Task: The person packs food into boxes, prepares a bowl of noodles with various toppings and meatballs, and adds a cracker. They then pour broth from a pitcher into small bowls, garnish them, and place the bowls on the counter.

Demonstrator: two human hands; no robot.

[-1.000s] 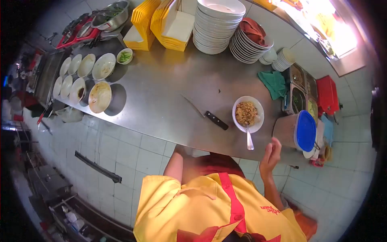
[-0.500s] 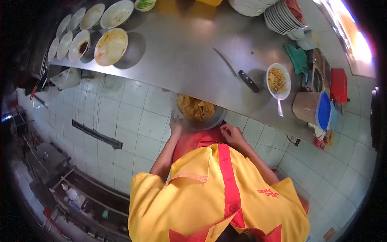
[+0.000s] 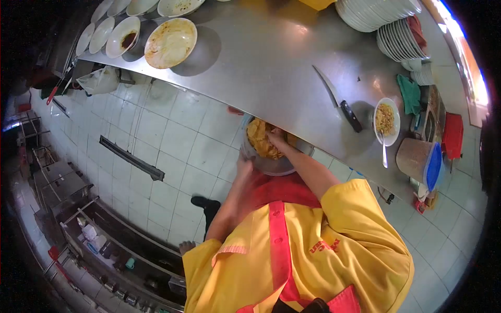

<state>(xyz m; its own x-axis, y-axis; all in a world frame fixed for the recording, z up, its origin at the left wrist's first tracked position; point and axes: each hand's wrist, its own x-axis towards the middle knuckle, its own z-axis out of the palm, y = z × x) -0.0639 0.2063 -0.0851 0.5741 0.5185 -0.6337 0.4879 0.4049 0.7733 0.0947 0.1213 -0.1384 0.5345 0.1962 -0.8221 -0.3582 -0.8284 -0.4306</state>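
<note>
Reaching into tub [image 3: 277, 167], right hand [image 3: 277, 139] on brown pieces [image 3: 258, 134], left hand [image 3: 244, 164] alongside

1. You have two hands: your left hand [image 3: 243, 163] and your right hand [image 3: 276, 138].
2. You have one big tub [image 3: 274, 168]; its brown food pieces [image 3: 258, 134] are too jumbled to count.
3. You have one knife [image 3: 350, 116].
4. You have one spoon [image 3: 384, 154].
5. You have one bowl of crumbly food [image 3: 391, 139].
6. You can see eight bowls on the left [image 3: 177, 39], in two rows of four.
7. You have two tall dish stacks [image 3: 401, 43], too tight to count each dish.
8. You have two cloths: one green cloth [image 3: 409, 95], one red cloth [image 3: 417, 31].
</note>
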